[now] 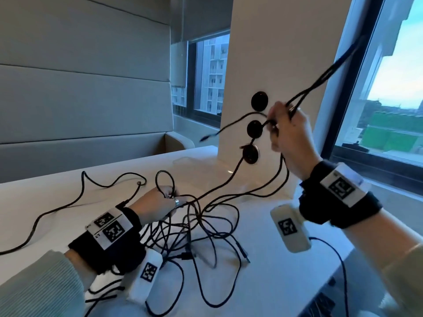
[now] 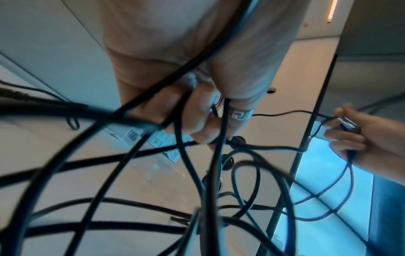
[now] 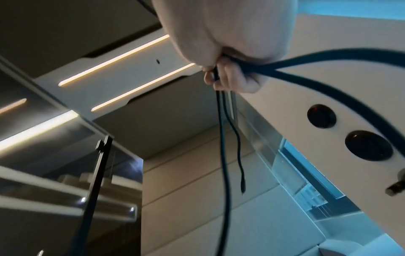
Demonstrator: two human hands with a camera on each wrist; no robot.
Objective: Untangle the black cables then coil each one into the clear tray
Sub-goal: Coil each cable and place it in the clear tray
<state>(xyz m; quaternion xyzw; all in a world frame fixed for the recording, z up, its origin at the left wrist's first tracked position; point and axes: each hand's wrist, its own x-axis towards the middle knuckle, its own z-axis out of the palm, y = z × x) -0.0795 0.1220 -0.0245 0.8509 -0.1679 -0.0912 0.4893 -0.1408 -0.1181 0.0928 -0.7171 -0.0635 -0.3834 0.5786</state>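
Nearest the camera, a loose heap of black cables (image 1: 201, 234) sprawls over the white tabletop (image 1: 274, 282), strands crossing one another many times. The left hand (image 1: 158, 203) sits low at the heap's far edge, its grip curled round a small loop and a few strands. The right hand (image 1: 289, 131) is raised well above, its grip pinched on a bunch of cable, with a doubled length swinging up toward the window (image 1: 389, 92) and a free plug end (image 1: 204, 138) dangling to the left. The likely trouble is that a hard upward pull would cinch the crossings into knots, or drag the whole heap along the tabletop. One cable seems plugged into the lowest of three round sockets (image 1: 250, 153) on the white pillar (image 1: 270, 53), so it could snag or yank there. A faint clear tray (image 1: 183, 160) appears behind, by the pillar's base; its outline is hard to make out.
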